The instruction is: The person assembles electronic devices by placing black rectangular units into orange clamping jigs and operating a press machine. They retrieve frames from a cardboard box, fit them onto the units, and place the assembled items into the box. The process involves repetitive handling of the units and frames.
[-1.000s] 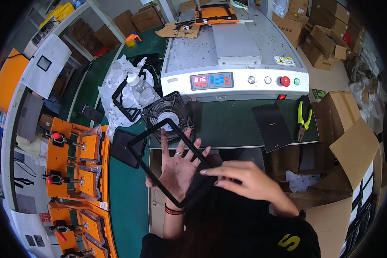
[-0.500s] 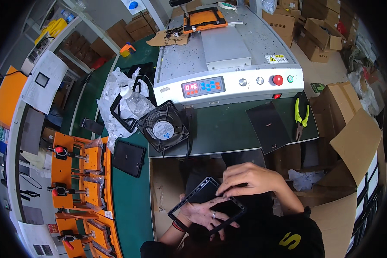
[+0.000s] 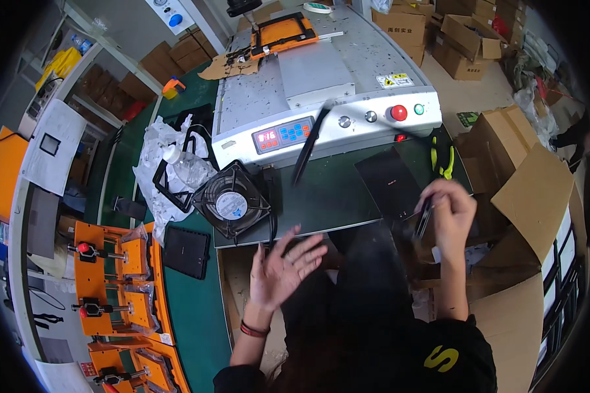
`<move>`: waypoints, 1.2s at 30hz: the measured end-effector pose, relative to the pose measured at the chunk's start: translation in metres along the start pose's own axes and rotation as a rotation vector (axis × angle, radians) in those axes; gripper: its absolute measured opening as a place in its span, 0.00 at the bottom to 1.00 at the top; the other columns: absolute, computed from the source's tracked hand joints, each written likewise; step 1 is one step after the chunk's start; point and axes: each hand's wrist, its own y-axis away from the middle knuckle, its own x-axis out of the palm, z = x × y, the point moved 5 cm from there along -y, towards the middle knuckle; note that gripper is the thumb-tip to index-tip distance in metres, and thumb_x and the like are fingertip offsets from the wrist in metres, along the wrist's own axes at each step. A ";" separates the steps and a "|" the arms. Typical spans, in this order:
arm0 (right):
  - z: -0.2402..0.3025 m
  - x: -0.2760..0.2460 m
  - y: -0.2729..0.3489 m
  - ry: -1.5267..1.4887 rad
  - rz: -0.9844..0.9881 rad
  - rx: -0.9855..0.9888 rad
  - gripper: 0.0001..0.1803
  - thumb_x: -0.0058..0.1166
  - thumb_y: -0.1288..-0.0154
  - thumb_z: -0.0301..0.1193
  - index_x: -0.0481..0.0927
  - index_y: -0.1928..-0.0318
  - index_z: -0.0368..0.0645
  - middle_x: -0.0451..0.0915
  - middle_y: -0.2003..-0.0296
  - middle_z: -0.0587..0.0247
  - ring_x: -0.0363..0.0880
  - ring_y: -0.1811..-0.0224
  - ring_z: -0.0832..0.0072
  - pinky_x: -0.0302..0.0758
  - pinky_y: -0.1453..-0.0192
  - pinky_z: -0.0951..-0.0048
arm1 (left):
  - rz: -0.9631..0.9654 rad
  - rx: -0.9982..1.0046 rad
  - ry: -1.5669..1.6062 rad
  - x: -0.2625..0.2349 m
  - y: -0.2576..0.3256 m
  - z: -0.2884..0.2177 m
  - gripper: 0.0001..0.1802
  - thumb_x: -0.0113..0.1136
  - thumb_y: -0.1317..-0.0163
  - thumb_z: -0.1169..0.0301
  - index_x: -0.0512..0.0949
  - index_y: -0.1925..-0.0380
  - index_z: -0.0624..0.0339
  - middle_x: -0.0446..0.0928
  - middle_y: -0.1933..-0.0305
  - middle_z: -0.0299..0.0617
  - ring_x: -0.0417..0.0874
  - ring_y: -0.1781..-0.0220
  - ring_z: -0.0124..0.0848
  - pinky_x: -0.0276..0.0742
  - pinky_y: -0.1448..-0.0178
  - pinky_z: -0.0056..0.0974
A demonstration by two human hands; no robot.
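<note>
Green bench (image 3: 324,204), 1 fan (image 3: 231,204), pliers (image 3: 449,164)

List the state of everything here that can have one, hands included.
Black frame: held up, blurred
Right hand: closed on that frame
Left hand: open, palm up, empty
Machine display: lit red
Rocker switch: lit red
Pliers: on the table, handles apart
Clear bottle: white cap on
Fan: spinning or not, unclear
Cardboard box: flaps open
</note>
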 end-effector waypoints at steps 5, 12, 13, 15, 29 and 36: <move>-0.008 -0.038 -0.003 0.014 -0.529 -0.115 0.11 0.46 0.28 0.26 0.76 0.54 0.30 0.79 0.59 0.58 0.74 0.70 0.81 0.72 0.64 0.78 | 0.092 0.335 -0.287 0.050 -0.061 -0.085 0.35 0.34 0.29 0.47 0.56 0.36 0.66 0.59 0.33 0.65 0.64 0.32 0.51 0.60 0.29 0.47; -0.024 -0.067 0.017 -0.106 -0.718 -0.079 0.12 0.45 0.28 0.25 0.74 0.50 0.30 0.76 0.53 0.57 0.72 0.65 0.81 0.72 0.60 0.77 | -0.460 0.606 -0.725 0.039 -0.217 -0.232 0.20 0.39 0.30 0.59 0.71 0.49 0.61 0.75 0.47 0.41 0.72 0.45 0.34 0.60 0.38 0.40; -0.024 -0.070 0.022 -0.075 -0.726 -0.070 0.11 0.46 0.28 0.26 0.75 0.52 0.30 0.77 0.55 0.58 0.72 0.68 0.81 0.72 0.62 0.78 | -0.501 0.573 -0.851 0.032 -0.236 -0.252 0.20 0.37 0.30 0.59 0.72 0.50 0.60 0.77 0.49 0.40 0.73 0.48 0.31 0.61 0.41 0.40; -0.024 -0.077 0.033 -0.005 -0.713 -0.011 0.11 0.46 0.28 0.26 0.76 0.54 0.30 0.78 0.58 0.58 0.72 0.70 0.81 0.72 0.64 0.78 | -0.520 0.561 -0.974 0.015 -0.268 -0.280 0.24 0.37 0.30 0.56 0.73 0.50 0.62 0.77 0.47 0.41 0.74 0.46 0.32 0.62 0.41 0.37; -0.047 -0.106 0.061 0.044 -0.711 0.176 0.11 0.49 0.29 0.30 0.77 0.56 0.33 0.78 0.62 0.63 0.74 0.73 0.84 0.70 0.67 0.82 | -0.889 0.515 -1.559 0.036 -0.328 -0.291 0.41 0.43 0.39 0.44 0.68 0.45 0.77 0.72 0.45 0.67 0.73 0.40 0.53 0.64 0.34 0.47; -0.053 -0.089 0.050 -0.029 -0.653 0.165 0.09 0.48 0.29 0.27 0.76 0.57 0.32 0.78 0.63 0.63 0.74 0.72 0.82 0.71 0.67 0.81 | -0.920 0.475 -1.655 0.027 -0.350 -0.312 0.48 0.36 0.37 0.38 0.58 0.40 0.80 0.67 0.41 0.73 0.67 0.35 0.58 0.62 0.34 0.47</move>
